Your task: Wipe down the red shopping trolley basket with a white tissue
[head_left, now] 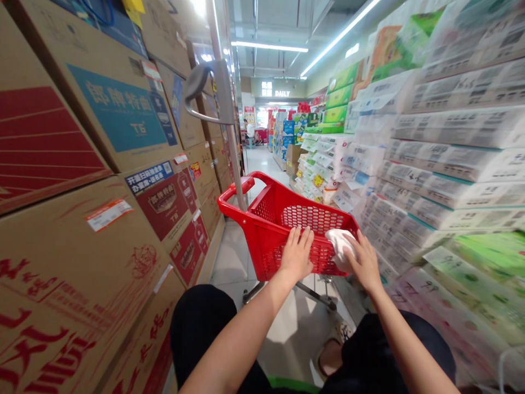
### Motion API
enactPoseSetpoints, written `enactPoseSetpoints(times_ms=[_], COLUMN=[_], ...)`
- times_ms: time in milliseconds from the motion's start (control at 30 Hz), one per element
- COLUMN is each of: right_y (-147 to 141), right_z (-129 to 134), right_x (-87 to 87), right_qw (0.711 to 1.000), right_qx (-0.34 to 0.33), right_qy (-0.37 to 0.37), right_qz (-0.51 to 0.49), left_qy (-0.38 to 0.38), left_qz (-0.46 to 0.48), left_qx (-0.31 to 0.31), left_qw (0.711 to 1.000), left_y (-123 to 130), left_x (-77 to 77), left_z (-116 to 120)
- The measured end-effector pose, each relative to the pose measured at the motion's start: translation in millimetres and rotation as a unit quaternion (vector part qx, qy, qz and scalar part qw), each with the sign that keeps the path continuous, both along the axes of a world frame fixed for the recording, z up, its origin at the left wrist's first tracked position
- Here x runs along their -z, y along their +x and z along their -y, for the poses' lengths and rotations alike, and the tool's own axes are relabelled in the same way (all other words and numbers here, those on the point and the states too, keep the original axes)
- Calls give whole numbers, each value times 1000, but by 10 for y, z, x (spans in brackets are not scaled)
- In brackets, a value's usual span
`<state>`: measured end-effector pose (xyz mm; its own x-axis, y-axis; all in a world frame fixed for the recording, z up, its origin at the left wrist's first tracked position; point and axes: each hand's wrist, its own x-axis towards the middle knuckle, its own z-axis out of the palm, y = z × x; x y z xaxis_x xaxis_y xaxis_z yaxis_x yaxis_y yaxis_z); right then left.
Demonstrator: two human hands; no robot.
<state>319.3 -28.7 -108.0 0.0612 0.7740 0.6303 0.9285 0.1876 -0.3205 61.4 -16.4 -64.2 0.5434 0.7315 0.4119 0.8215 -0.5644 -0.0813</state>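
Observation:
A red plastic shopping cart (268, 219) with mesh sides stands sideways in front of me, its handle at the left. My left hand (297, 254) lies on the near side of the basket, fingers apart and holding nothing. At the right end of the basket, my right hand (363, 260) presses a crumpled white cloth (341, 243) against the near rim.
Stacked cardboard boxes (94, 257) line the left side, beside a metal pole with a grey handle (221, 93). Packs of tissue paper (435, 158) are piled high on the right. A person (249, 129) is far down the aisle.

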Motion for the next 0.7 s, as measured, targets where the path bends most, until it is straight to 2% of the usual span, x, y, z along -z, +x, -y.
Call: enactPoseSetpoints(times_ms=[100, 267, 333, 433, 600, 700], right_y=[-233, -895, -1019, -883, -308, -274], right_z=[-52, -170, -198, -193, -117, -78], right_x=[23, -79, -118, -143, -141, -131], right_qw=[999, 990, 988, 989, 994, 995], right_qx=[14, -79, -94, -91, -29, -28], right_qy=[3, 32, 41, 47, 73, 66], right_qz=[31, 109, 115, 109, 73, 66], left_qy=[1, 24, 36, 35, 23, 16], left_qz=[4, 10, 16, 11, 12, 14], left_qx=[-4, -3, 2, 12, 20, 11], left_qw=[1000, 1000, 999, 999, 999, 1000], left_y=[41, 43, 4, -72, -83, 1], left_x=[2, -1, -13, -31, -17, -7], left_z=[15, 29, 32, 29, 31, 53])
